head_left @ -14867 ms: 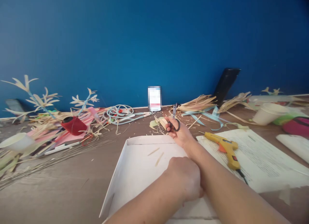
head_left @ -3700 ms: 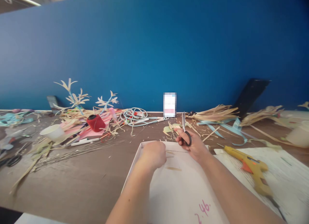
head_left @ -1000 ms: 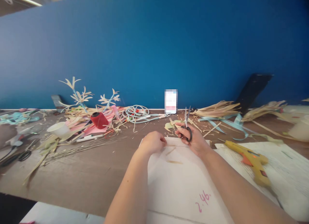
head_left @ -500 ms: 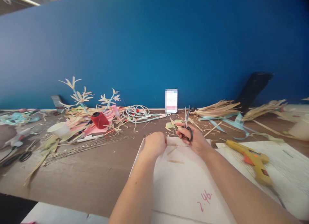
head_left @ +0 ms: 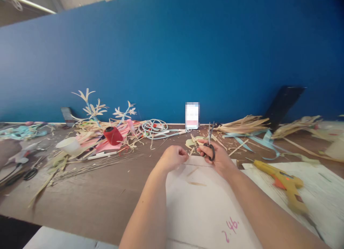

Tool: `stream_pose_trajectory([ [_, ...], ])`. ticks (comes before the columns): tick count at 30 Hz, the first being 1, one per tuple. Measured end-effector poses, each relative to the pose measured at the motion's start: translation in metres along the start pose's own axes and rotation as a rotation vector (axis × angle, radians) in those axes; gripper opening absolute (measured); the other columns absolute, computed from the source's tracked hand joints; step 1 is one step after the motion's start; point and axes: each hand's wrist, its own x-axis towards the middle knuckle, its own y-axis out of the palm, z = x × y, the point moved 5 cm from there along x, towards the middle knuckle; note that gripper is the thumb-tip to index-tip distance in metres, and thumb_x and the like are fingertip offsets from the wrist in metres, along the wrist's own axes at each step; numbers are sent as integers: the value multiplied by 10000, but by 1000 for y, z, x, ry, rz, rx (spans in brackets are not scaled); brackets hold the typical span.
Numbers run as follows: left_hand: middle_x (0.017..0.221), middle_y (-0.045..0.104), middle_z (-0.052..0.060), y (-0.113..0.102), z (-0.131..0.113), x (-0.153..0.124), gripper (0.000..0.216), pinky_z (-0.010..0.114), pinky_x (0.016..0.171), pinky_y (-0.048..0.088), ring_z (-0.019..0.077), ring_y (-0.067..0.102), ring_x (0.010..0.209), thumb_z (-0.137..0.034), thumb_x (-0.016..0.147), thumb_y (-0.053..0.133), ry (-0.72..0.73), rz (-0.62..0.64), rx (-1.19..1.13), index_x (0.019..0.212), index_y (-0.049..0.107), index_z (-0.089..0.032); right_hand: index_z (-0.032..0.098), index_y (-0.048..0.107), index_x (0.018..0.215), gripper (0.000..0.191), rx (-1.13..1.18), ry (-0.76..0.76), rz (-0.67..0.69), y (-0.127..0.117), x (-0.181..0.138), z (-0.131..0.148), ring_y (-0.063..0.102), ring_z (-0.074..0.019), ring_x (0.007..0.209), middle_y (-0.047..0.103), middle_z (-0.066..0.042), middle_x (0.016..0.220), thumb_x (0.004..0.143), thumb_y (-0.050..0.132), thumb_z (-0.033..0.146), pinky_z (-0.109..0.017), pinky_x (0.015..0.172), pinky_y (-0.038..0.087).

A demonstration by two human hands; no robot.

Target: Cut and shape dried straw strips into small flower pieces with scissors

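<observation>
Head view shows, at left, a white cup [head_left: 68, 145] beside pale straw flowers [head_left: 92, 109], and then a red spool [head_left: 113, 135], which leans. Thin wires [head_left: 102, 167] lie in front of them on the desk. Next comes the left hand [head_left: 173, 158], above the far edge of the shallow white box [head_left: 199, 213]. Its fingers are curled narrow, the tips nearly together; whether they pinch something thin, I cannot tell from where I stand. Inside the box lie two small strips [head_left: 197, 183]. To the right, the right hand [head_left: 219, 156] holds black-handled scissors [head_left: 210, 145], blades pointing away and a little apart, near the green scraps [head_left: 191, 140]. Farther right, a yellow glue gun [head_left: 285, 182] rests on printed paper [head_left: 325, 186].

In my judgement, the step in hand is trimming small pieces over the box. The next move calls for a steady left pinch, with fingertips well away from the blades.
</observation>
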Motion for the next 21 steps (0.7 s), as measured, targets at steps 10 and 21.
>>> stream_pose_trajectory([
  [10,642,617,11,7,-11,-2,157,214,508,350,103,490,541,-306,650,573,50,-39,-105,681,632,-164,228,588,1099,476,-77,-9,48,4,-3,1,389,-58,508,542,21,754,642,714,268,-192,424,244],
  [21,730,640,59,16,-16,-3,234,229,567,430,123,559,648,-350,664,615,-79,85,-503,768,670,-149,223,591,1099,488,-135,-16,83,8,-4,3,413,-71,529,546,20,772,636,715,317,-220,468,276],
])
